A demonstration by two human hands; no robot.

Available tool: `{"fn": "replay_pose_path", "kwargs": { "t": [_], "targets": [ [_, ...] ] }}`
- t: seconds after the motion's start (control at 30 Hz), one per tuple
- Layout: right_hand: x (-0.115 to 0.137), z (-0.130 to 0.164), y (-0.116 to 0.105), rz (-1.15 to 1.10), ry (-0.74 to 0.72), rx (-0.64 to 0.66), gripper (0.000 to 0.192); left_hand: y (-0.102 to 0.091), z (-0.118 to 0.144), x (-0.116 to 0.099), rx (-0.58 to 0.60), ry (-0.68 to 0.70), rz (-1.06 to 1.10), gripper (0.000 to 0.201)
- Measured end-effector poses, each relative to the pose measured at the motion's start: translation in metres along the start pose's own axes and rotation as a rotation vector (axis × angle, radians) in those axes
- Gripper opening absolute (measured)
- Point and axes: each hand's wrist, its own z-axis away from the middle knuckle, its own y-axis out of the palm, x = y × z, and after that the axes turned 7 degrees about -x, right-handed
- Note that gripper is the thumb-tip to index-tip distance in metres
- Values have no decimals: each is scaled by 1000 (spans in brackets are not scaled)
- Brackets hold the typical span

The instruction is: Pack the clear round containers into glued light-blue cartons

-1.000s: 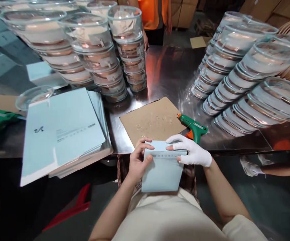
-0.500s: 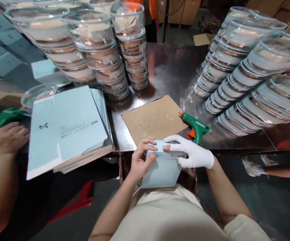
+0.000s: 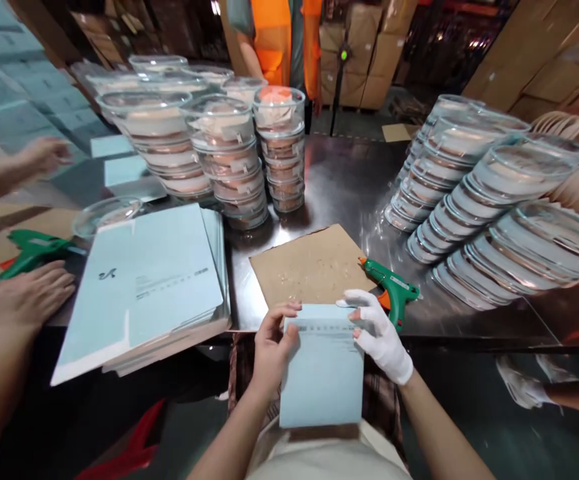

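Note:
I hold a pale blue folded carton (image 3: 322,373) upright against my lap at the near edge of the steel table (image 3: 339,180). My left hand (image 3: 272,343), bare, grips its upper left corner. My right hand (image 3: 378,330), in a white glove, pinches its upper right edge. A green glue gun (image 3: 388,288) lies on the table just beyond my right hand. A brown cardboard sheet (image 3: 309,265) spotted with glue lies flat beyond the carton.
A stack of flat blue cartons (image 3: 144,283) lies to the left. Stacks of clear lidded containers (image 3: 224,153) stand behind; more lean in rows at the right (image 3: 489,200). Another person's hand (image 3: 24,297) and second glue gun (image 3: 24,250) are at left. A person in orange (image 3: 279,40) stands opposite.
The view has tilted up, so the table sits lower in the picture. My hands keep their grip on the carton, now held lower over my lap. The neighbour's hand has come onto the table at left.

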Motion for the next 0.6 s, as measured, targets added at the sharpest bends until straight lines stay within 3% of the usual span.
{"fn": "replay_pose_path", "kwargs": {
  "t": [0.07, 0.13, 0.2, 0.27, 0.37, 0.43, 0.5, 0.6],
  "targets": [
    [-2, 7, 7, -60, 116, -62, 60, -1, -3, 3, -64, -23, -2, 38],
    [-1, 17, 14, -91, 295, -35, 104, -3, -7, 6, -150, -25, 8, 38],
    [5, 29, 19, -72, 461, 47, 118, -5, -12, 9, -222, -31, 28, 36],
    [12, 33, 20, -53, 550, 48, 114, -6, -18, 12, -205, -40, 63, 43],
    [19, 9, 4, -34, 525, -147, 100, -8, -33, 20, -86, 73, 20, 75],
    [16, -28, -16, 13, 471, -286, 85, -13, -47, 29, -29, 220, -219, 80],
    [6, -76, -38, 94, 421, -342, 68, -21, -59, 41, -1, 340, -545, 70],
    [-17, -158, -59, 271, 289, -238, 57, -32, -70, 65, 21, 411, -837, 64]
  ]
}}
